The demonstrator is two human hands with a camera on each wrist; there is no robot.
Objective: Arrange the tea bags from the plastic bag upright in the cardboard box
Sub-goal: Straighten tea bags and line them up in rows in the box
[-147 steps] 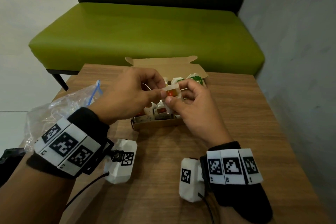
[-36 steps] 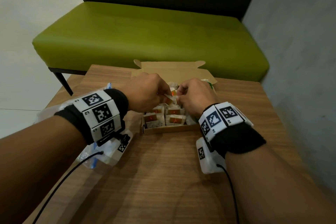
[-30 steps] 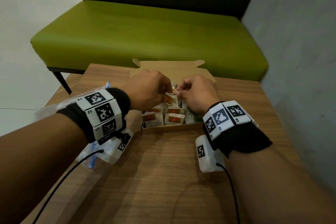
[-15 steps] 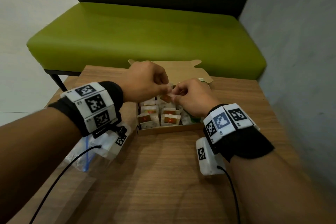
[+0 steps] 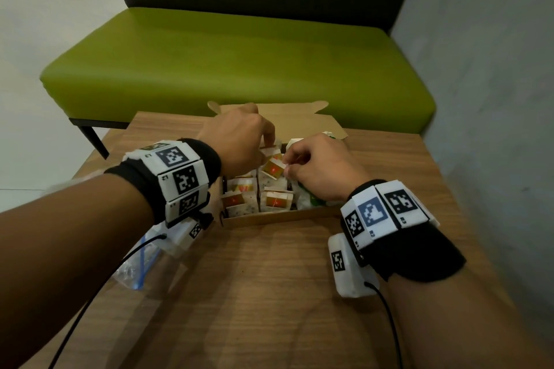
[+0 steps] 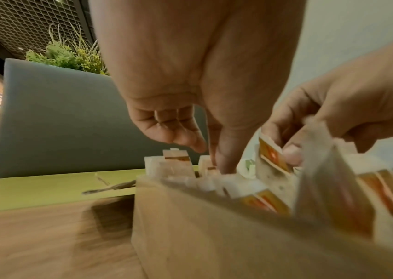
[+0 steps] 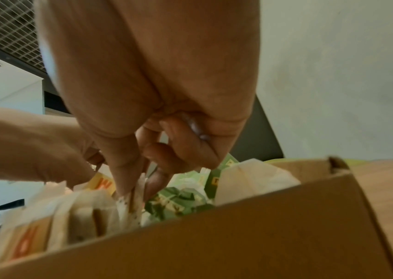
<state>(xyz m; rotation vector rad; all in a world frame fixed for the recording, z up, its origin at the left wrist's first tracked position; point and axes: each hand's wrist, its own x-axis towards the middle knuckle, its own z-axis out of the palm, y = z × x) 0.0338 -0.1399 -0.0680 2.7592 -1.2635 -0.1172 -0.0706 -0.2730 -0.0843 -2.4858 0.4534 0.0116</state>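
- A wooden bench (image 5: pixel 269 293) stands in front of a green upholstered seat (image 5: pixel 239 60) with a dark backrest; a grey wall runs along the right.
- The cardboard box (image 5: pixel 278 216) sits at the far middle of the bench, its lid flap folded back toward the seat.
- Inside the box, tea bags (image 5: pixel 275 199) with orange-and-red tags stand upright in rows on the left and middle; green-labelled ones (image 7: pixel 179 200) lie crumpled at the right end.
- The right hand (image 5: pixel 320 168) is over the box, thumb and forefinger pinching one tea bag (image 5: pixel 273 168) with an orange tag, which is tilted above the standing rows. In the right wrist view this grip closes on the bag's paper edge (image 7: pixel 134 190), the other fingers curled.
- The left hand (image 5: pixel 239 141) reaches down into the box from the left, fingertips (image 6: pixel 224 164) among the upright bags near the back row. Its grip is curled, but whether it pinches a bag cannot be told.
- The plastic bag (image 5: pixel 141 266), clear with a blue zip strip, lies on the bench under the left forearm, left of the box.
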